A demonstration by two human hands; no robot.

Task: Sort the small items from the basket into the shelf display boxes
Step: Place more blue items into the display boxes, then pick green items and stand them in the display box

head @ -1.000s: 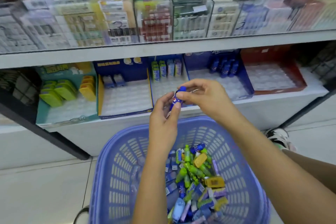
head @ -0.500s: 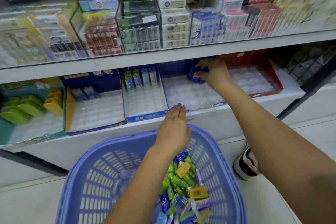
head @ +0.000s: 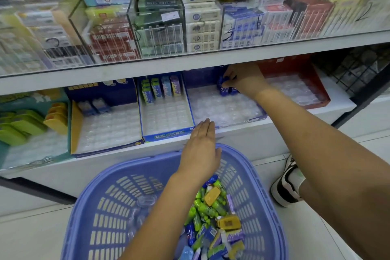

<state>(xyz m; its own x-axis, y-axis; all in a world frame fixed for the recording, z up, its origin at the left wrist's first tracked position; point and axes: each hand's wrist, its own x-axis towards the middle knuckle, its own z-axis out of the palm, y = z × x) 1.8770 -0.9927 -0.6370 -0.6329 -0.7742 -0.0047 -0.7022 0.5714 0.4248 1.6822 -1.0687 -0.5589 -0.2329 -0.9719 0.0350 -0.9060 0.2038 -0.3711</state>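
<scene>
A purple plastic basket stands on the floor before the shelf, holding several small green, blue and yellow packs. My right hand reaches into the back of a blue display box on the lower shelf and pinches a small dark blue bottle beside others standing there. My left hand hovers flat over the basket's far rim, fingers straight and empty.
Other display boxes sit on the lower shelf: a teal one with green and yellow cases, a blue-yellow one, a narrow blue one, a red one. Clear bins of packets fill the upper shelf. A shoe is at right.
One second ago both hands held the blue bottle above the basket. My right hand carried it into the blue box; my left hand let go and flattened over the basket rim.
</scene>
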